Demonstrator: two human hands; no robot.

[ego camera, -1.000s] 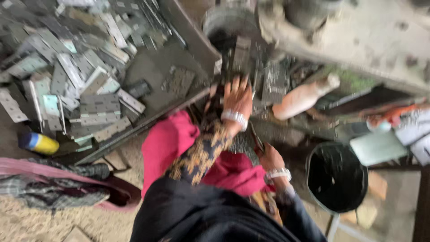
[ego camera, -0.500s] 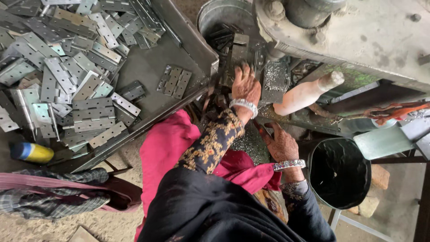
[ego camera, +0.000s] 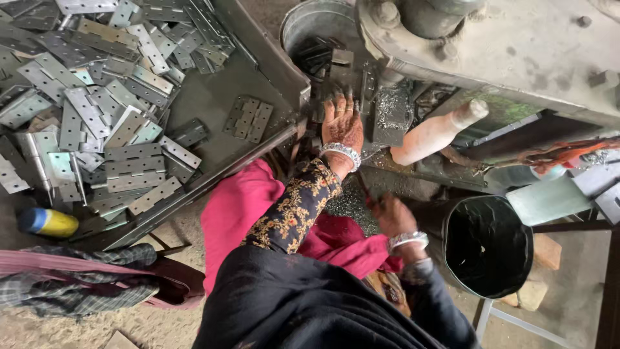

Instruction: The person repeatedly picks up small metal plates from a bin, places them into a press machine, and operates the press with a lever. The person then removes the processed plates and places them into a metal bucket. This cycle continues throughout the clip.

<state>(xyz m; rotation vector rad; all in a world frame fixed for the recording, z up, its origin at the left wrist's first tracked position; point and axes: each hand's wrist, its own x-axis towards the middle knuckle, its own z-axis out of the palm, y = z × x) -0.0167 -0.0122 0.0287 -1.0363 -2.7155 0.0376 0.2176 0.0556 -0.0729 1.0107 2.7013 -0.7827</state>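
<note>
My left hand (ego camera: 341,123) reaches forward with fingers spread flat on the dark bed of a metal press machine (ego camera: 516,45), beside a small metal block (ego camera: 389,116) covered in shavings. Whether a part lies under its fingers is hidden. My right hand (ego camera: 391,216) hovers lower, near my lap, blurred, so I cannot tell if it holds anything. A pale wooden lever handle (ego camera: 433,132) sticks out to the right of my left hand. Flat grey metal hinge plates (ego camera: 110,116) lie heaped on a tray (ego camera: 213,97) at left.
A round metal tub (ego camera: 316,32) with dark parts stands behind my left hand. A black bucket (ego camera: 487,245) sits at right on a frame. A yellow and blue bottle (ego camera: 46,222) lies by the tray's near edge, above folded cloth (ego camera: 77,284).
My left hand has settled higher on the machine bed with fingers spread. My right hand has dropped lower and to the right. The camera view has shifted slightly.
</note>
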